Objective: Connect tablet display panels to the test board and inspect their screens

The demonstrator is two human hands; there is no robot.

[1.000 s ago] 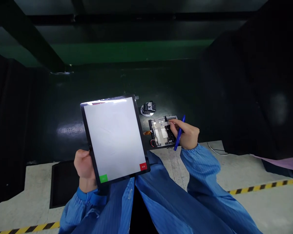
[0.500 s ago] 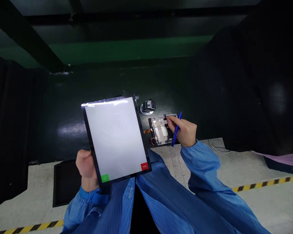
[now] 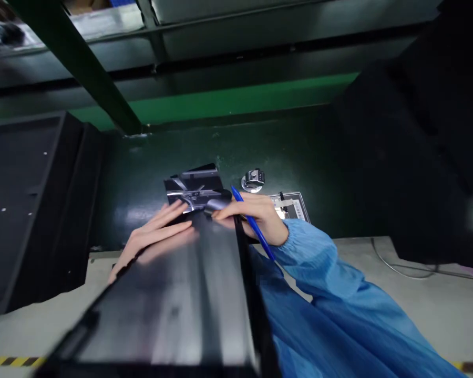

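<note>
A large flat screen panel [image 3: 173, 294], dark, blurred and tilted up steeply, fills the space before me. My left hand [image 3: 153, 231] lies along its far left edge, fingers stretched out and mirrored in the glass. At the far edge, the fingertips of my right hand [image 3: 256, 212] are pinched together beside a dark curled piece [image 3: 217, 205], perhaps film; whether they grip it I cannot tell. A blue pen [image 3: 256, 228] is tucked slantwise in that same hand. Just right of the wrist shows part of an opened device with exposed electronics [image 3: 295, 206], the rest hidden.
Glossy dark sheets [image 3: 195, 184] lie on the dark green bench [image 3: 142, 163] beyond the panel. A silver tally counter [image 3: 254, 178] stands behind my right hand. Black boxes [image 3: 31, 210] flank the left side, and a cable [image 3: 398, 270] runs along the floor at right.
The panel has tilted up towards me and its lit white picture no longer shows. My right hand has moved left from the opened device to the panel's far edge, pen still held.
</note>
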